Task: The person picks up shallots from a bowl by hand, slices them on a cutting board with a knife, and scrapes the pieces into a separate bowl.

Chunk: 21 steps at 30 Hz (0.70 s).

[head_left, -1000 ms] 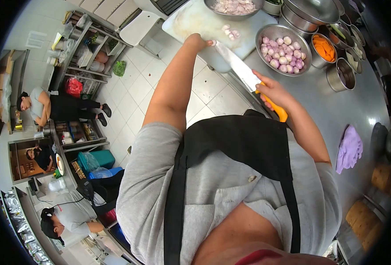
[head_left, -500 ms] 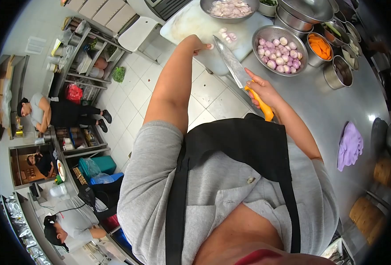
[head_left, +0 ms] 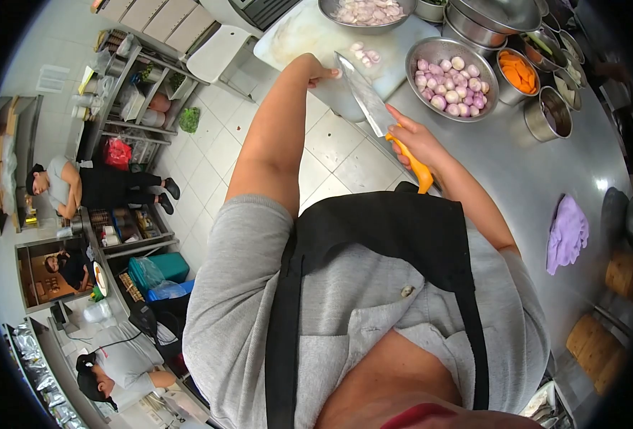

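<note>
My right hand [head_left: 418,139] is wrapped round the yellow handle of a large kitchen knife [head_left: 364,93]. Its blade slants up and left, with the tip over the white cutting board [head_left: 288,43]. Close to the tip, my left hand [head_left: 318,71] is closed at the board's near edge, fingers curled under and thumb stretched toward the blade. What it pinches is hidden. A few cut shallot pieces [head_left: 365,55] lie on the board just beyond the blade. Right of the knife stands a steel colander of peeled shallots [head_left: 451,89]. A metal bowl of sliced shallots [head_left: 369,13] sits at the board's far side.
Carrot pieces [head_left: 517,73] fill a steel container beside the colander, near stacked metal bowls [head_left: 484,32] and a steel pot [head_left: 545,118]. A purple cloth [head_left: 567,234] lies on the steel table [head_left: 502,182]. Other people stand at the left, away from my hands.
The knife and my right hand have shifted slightly up and left, the tip now nearer my left thumb. My left hand stays at the board's edge.
</note>
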### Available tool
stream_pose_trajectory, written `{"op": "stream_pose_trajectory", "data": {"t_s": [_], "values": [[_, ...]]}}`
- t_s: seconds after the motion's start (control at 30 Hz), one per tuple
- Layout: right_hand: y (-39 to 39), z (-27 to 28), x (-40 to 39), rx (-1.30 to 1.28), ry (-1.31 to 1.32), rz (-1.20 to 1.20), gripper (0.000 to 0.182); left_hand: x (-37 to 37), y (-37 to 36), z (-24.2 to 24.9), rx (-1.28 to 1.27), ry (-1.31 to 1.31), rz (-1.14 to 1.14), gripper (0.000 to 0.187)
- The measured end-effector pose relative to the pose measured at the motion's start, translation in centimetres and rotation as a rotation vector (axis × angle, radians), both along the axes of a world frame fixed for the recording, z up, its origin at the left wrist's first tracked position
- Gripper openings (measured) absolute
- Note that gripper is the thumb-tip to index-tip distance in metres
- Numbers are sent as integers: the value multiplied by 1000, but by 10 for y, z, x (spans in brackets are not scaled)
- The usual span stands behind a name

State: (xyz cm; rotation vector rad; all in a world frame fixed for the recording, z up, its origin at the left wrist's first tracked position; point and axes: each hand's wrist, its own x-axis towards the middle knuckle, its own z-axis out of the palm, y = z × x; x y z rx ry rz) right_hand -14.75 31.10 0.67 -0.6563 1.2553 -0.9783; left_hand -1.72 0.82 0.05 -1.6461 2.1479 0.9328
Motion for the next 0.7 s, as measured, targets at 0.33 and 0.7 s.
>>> {"op": "stream_pose_trajectory", "data": {"t_s": [0.33, 0.7], "values": [[-10, -3, 0, 1, 87, 59, 58, 11, -5, -10, -48, 97, -70, 63], [-4, 8, -7, 47, 137, 143, 56, 14, -7, -27, -171, 163, -60, 71]]}}
